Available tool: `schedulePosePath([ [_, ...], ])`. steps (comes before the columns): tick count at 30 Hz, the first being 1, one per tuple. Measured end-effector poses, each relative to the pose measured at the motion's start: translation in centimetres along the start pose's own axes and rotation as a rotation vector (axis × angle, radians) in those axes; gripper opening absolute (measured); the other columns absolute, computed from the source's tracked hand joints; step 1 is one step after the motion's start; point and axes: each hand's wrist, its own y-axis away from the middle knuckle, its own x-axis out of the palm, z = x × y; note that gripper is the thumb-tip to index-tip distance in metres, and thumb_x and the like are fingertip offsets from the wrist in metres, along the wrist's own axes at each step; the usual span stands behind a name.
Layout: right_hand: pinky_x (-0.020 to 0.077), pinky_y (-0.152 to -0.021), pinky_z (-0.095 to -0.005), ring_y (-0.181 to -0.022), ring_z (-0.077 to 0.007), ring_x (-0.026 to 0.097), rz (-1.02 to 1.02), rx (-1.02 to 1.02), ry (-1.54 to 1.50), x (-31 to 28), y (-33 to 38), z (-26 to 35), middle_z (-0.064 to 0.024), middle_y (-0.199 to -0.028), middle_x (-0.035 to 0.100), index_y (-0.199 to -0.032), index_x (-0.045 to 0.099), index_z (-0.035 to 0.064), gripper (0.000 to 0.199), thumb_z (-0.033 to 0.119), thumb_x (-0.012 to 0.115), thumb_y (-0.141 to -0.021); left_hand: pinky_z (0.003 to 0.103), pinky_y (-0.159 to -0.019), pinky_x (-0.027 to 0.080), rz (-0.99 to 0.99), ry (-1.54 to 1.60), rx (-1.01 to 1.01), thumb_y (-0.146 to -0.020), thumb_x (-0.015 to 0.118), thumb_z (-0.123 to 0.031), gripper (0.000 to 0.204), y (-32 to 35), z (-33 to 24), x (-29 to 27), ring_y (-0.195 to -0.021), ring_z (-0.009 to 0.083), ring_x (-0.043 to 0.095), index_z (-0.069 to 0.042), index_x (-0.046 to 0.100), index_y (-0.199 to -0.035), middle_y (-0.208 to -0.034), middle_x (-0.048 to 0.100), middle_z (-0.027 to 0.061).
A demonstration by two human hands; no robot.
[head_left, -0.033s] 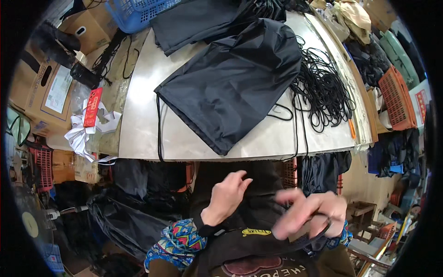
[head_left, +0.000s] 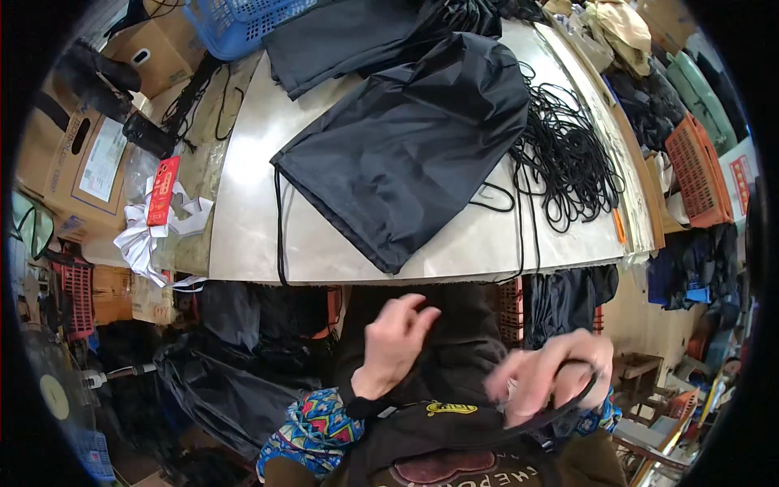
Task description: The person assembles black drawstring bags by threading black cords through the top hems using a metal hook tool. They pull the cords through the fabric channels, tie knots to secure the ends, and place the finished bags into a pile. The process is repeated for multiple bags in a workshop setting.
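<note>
My left hand [head_left: 391, 347] is raised over my lap, fingers loosely bent and apart, with nothing visible in it. A thin black strap [head_left: 586, 394] loops round the fingers of my right hand [head_left: 560, 372], which are curled and smeared by motion. The strap runs down toward my dark apron [head_left: 438, 438]; its far end cannot be made out. In front of both hands, a black drawstring bag [head_left: 406, 154] lies flat on the pale tabletop [head_left: 243, 235], one corner at the near edge. Cords hang from the bag over that edge. Neither hand touches it.
A tangle of black cord [head_left: 568, 162] lies right of the bag. Behind are stacked black bags [head_left: 341, 45] and a blue basket [head_left: 243, 24]. White ribbon with a red card [head_left: 162, 191] lies at left. Black fabric [head_left: 219, 390] is piled below the table, left of me.
My right hand has shifted slightly right, its fingers moving with the strap. The left hand has drifted a little left. The bag and cords have stayed in place.
</note>
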Motion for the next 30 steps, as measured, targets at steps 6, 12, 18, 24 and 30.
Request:
schedulePosePath([
  [6, 0.0296, -0.048, -0.0209, -0.054, -0.0047, 0.039, -0.269, 0.534, 0.142, -1.6, -2.3, -0.2, -0.0008, -0.065, 0.051, -0.092, 0.058, -0.0020, 0.020, 0.014, 0.048, -0.098, 0.025, -0.050, 0.040, -0.249, -0.252, 0.124, -0.083, 0.071, -0.016, 0.023, -6.5, -0.1, -2.3, -0.062, 0.0116, 0.054, 0.003, 0.060, -0.088, -0.071, 0.055, 0.0067],
  [12, 0.0424, -0.087, -0.0335, -0.097, -0.0266, 0.052, -0.040, 0.069, 0.878, -3.0, -2.8, -1.3, -0.0162, -0.118, 0.053, -0.079, 0.062, 0.0020, 0.017, 0.015, 0.059, -0.090, 0.021, -0.047, 0.044, 0.134, 0.879, -0.494, -0.091, 0.061, -0.015, 0.014, -8.2, -1.5, -2.8, -0.062, 0.0094, 0.058, -0.006, 0.061, -0.081, -0.074, 0.061, 0.0018],
  [18, 0.0401, -0.084, -0.0302, -0.094, -0.0206, 0.053, 0.024, 0.331, 0.045, -4.3, -2.9, -2.1, -0.0201, -0.114, 0.057, -0.075, 0.056, 0.0016, 0.036, 0.029, 0.049, -0.097, 0.020, -0.043, 0.041, 0.199, 0.985, -0.493, -0.092, 0.062, -0.017, 0.017, -8.2, -3.0, -2.6, -0.055, 0.0091, 0.058, -0.005, 0.058, -0.081, -0.065, 0.058, 0.0020],
  [24, 0.0395, -0.049, -0.0246, -0.055, -0.0092, 0.048, -0.370, 0.299, 0.692, -3.0, -4.4, -5.6, -0.0023, -0.067, 0.053, -0.090, 0.061, 0.0022, 0.017, 0.018, 0.059, -0.093, 0.019, -0.034, 0.030, 0.082, 1.060, -0.550, -0.089, 0.065, -0.018, 0.017, -7.9, -4.7, -1.9, -0.041, 0.0070, 0.049, -0.007, 0.056, -0.079, -0.064, 0.058, 0.0004],
  [30, 0.0438, -0.051, -0.0316, -0.058, -0.0221, 0.056, -0.385, -0.007, 1.095, -2.7, -4.7, -8.0, -0.0119, -0.070, 0.056, -0.090, 0.062, -0.0015, 0.013, 0.005, 0.067, -0.080, 0.018, -0.034, 0.028, 0.198, 1.244, -0.620, -0.093, 0.060, -0.022, 0.020, -8.3, -5.3, -2.5, -0.040, 0.0057, 0.045, -0.008, 0.055, -0.079, -0.068, 0.059, 0.0001],
])
